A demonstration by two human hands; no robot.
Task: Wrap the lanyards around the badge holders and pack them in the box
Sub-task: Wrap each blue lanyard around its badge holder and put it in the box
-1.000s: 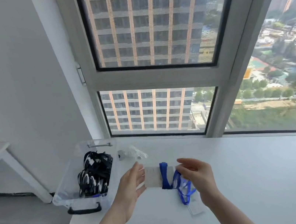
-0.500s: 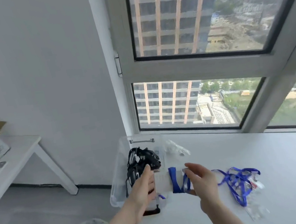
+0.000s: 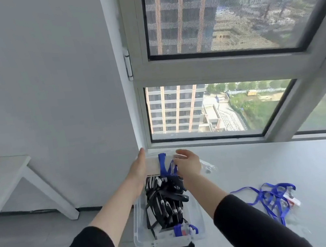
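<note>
Head camera: a person's left hand [image 3: 138, 169], fingers straight, presses flat on the left end of a clear plastic badge holder wrapped in blue lanyard [image 3: 162, 163]. The right hand [image 3: 187, 163] curls its fingers round the right end. The holder is held over the far end of a clear plastic box [image 3: 139, 229] of black-lanyard bundles [image 3: 165, 199]. Loose blue lanyards [image 3: 272, 198] lie on the white table [image 3: 303, 165] to the right.

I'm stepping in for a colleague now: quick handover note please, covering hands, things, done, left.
Left hand lies flat against the left end of the blue-wrapped badge holder; right hand grips its right end, over the far end of the clear box.
Done: black-wrapped bundles and one blue bundle lie in the box.
Left: set this one in, then wrap and pack the loose blue lanyards on the white table.
</note>
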